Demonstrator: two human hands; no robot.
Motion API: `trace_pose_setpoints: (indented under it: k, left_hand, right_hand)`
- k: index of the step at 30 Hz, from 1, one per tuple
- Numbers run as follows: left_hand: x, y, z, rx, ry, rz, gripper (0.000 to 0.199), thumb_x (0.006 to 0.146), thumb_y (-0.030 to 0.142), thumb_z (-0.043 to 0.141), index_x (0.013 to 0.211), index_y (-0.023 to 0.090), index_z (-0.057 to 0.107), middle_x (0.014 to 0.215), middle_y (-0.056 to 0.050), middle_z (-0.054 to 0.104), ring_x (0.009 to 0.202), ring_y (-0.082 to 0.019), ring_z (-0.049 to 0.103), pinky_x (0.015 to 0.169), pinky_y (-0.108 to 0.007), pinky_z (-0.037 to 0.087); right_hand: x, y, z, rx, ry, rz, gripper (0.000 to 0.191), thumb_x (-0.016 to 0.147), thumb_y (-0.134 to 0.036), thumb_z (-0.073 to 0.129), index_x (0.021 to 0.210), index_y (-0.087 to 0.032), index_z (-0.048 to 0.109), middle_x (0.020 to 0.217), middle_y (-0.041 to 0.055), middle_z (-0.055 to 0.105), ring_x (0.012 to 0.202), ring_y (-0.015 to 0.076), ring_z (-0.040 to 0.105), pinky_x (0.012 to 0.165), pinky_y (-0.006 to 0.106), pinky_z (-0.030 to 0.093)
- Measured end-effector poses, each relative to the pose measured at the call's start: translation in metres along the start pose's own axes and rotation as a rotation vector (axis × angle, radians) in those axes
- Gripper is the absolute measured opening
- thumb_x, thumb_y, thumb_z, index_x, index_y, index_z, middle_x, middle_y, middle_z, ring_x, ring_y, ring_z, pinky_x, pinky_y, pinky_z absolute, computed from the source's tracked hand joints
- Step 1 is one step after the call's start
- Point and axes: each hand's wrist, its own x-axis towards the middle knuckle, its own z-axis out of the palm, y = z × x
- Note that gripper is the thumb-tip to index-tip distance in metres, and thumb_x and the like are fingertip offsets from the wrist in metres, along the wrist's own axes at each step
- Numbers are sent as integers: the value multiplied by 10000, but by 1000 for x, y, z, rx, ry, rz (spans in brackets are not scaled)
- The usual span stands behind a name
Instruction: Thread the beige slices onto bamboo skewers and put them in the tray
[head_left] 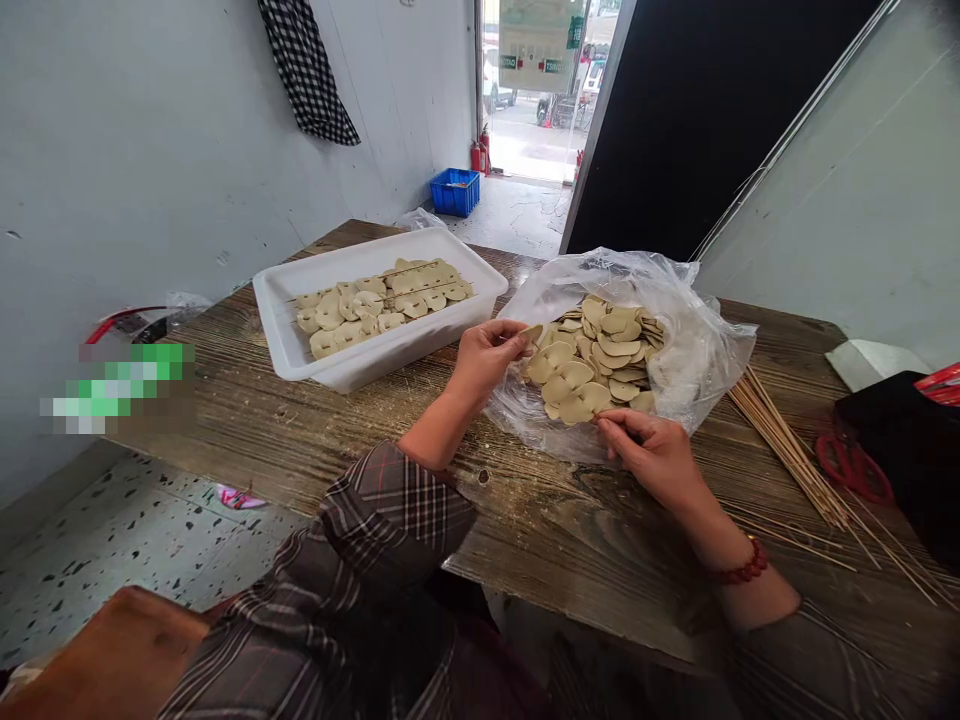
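Observation:
My left hand (pixel 491 362) pinches a thin tan slice (pixel 534 333) at the left edge of a clear plastic bag (pixel 694 370). Several loose slices (pixel 619 350) fill the bag. My right hand (pixel 649 450) pinches the near end of a skewer, mostly hidden under the slices threaded on it (pixel 568 384). These threaded slices lie over the front left of the pile. A white tray (pixel 390 357) to the left holds more slices on skewers (pixel 375 305).
Loose bamboo sticks (pixel 795 450) lie on the wooden table (pixel 525 520) at the right, beside red scissors (pixel 853 468) and a black object (pixel 892 430). A blue crate (pixel 455 192) stands on the floor beyond the table. An orange-brown stool (pixel 112 650) is at lower left.

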Motion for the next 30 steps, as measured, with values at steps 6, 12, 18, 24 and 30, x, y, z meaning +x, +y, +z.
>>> trace_pose_setpoints:
  k: [6,12,18,24,30]
  left_hand:
    - [1,4,-5,-149,20,-142,180,683,206,746,814,124,654,676,3,660,570,-81,625,531,-183,446]
    - [1,6,-5,-252,12,-226,204,680,193,751,825,133,621,679,10,662,536,-72,612,503,-177,435]
    - [2,5,-4,-292,20,-233,157,698,170,717,811,120,620,661,11,660,505,-75,607,510,-187,458]
    - [-1,1,1,-260,4,-193,155,670,172,729,783,111,641,638,8,663,500,-66,580,524,-188,458]
    - [-2,0,1,-219,6,-145,180,665,203,741,796,118,652,678,6,671,520,-68,590,544,-197,456]
  right_hand:
    - [-1,-1,0,3,19,-17,279,866,-380,567,881,-168,748,522,-16,591,485,126,528,468,238,379]
    - [-1,-1,0,17,19,-3,280,856,-371,574,898,-158,750,521,-19,594,472,124,520,467,243,386]
    - [-1,-4,0,25,30,-7,278,839,-364,584,887,-145,748,509,-17,596,461,122,515,471,245,391]
    - [-1,-4,0,44,22,-6,283,845,-365,576,877,-140,746,510,-19,584,452,112,496,459,237,375]
    - [-1,-1,1,34,23,1,301,860,-377,568,906,-137,743,516,-18,577,466,114,495,453,236,359]
